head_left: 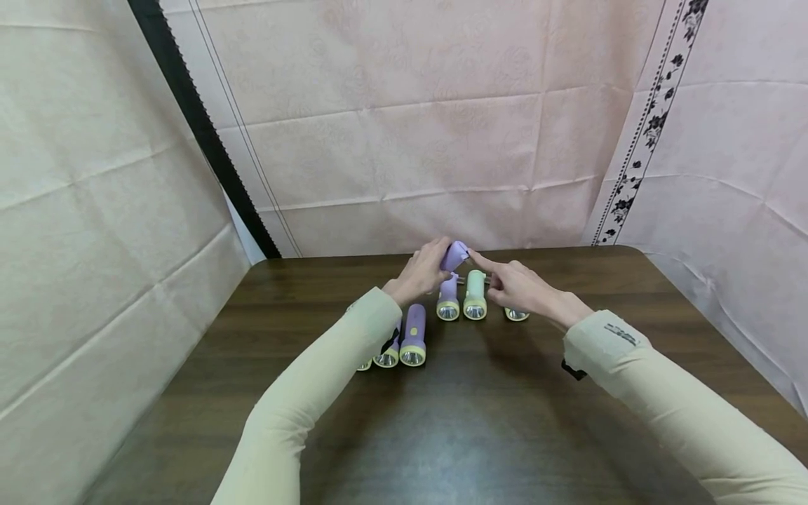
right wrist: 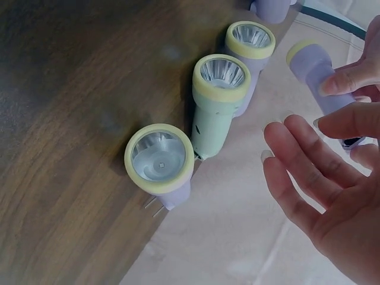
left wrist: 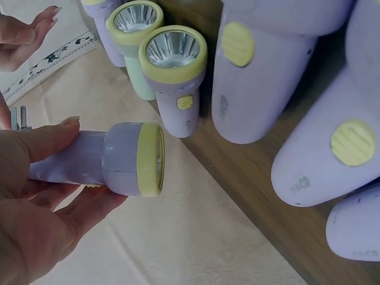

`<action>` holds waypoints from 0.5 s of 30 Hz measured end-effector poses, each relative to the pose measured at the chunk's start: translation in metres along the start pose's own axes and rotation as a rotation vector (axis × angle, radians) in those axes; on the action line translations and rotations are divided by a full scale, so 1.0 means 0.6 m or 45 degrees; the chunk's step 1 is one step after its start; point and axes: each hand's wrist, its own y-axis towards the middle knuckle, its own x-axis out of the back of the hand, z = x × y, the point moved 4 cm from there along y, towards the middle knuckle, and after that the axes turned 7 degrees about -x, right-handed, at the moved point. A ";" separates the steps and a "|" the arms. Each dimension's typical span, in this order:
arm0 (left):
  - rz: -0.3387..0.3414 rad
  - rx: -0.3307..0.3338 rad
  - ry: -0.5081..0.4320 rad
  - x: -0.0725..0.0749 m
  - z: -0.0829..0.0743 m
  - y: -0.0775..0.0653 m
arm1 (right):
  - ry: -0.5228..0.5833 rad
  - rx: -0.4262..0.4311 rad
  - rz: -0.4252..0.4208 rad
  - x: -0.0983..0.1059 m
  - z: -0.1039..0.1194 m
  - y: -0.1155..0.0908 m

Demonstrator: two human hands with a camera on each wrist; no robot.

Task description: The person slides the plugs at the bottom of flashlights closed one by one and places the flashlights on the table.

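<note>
My left hand [head_left: 421,270] holds a purple flashlight [left wrist: 77,157] with a yellow rim, raised above the table and tilted. Its fingers and thumb wrap the barrel in the left wrist view. Two metal prongs stick out at the tail end. My right hand [head_left: 520,284] reaches in from the right, its index finger stretched to that tail end. The other right fingers are loosely bent and hold nothing. Under the hands stand a purple flashlight [head_left: 448,298], a green flashlight [head_left: 475,294] and another purple flashlight [right wrist: 160,160] with prongs out, partly hidden by my right hand in the head view.
Nearer and to the left, a row of flashlights [head_left: 413,333] lies on the brown wooden table [head_left: 404,435], partly covered by my left sleeve. Pale cloth [head_left: 404,140] hangs behind the table's far edge and along both sides.
</note>
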 end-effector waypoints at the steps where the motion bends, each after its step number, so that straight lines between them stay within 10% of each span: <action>1: 0.001 -0.001 0.001 0.001 -0.002 0.000 | -0.003 -0.002 -0.005 0.001 0.000 -0.001; 15: 0.036 0.039 0.058 0.004 -0.017 0.005 | -0.098 -0.041 -0.061 0.008 0.001 -0.006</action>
